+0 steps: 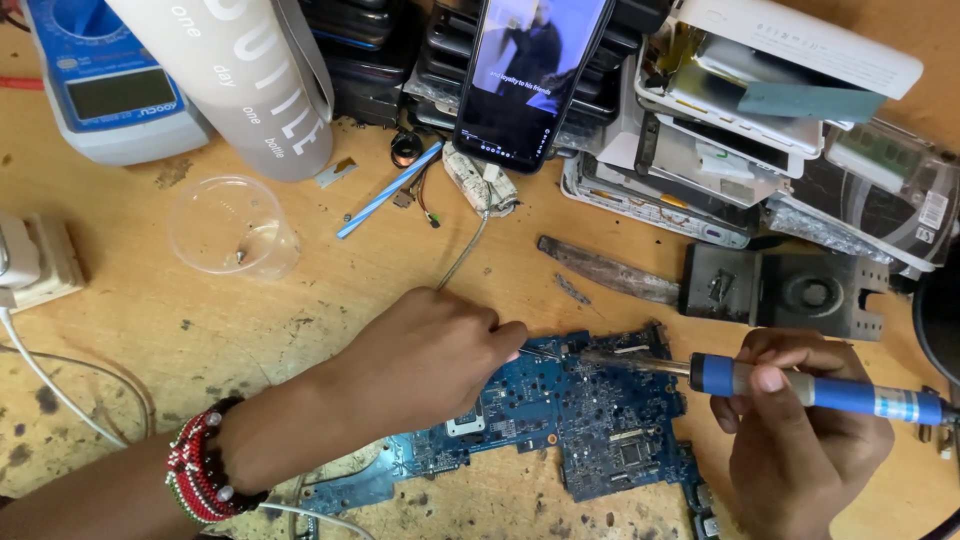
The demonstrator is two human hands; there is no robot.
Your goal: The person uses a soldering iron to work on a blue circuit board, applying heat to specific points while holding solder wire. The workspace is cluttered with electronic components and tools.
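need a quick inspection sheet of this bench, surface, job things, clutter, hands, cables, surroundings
surface: worn wooden bench, stained and scuffed
job's things: blue circuit board lying flat; blue-handled soldering iron, tip over the board's top edge
clutter: clear plastic cup, blue stick, metal plate with a round hole, dark metal strip
grippers: left hand pinching something small at the board's edge, beaded bracelet on its wrist; right hand gripping the iron
cables: white cables at left from a white plug block; thin wire running up from the left hand
surroundings: phone with screen lit, stacked device casings, grey bottle, blue meter
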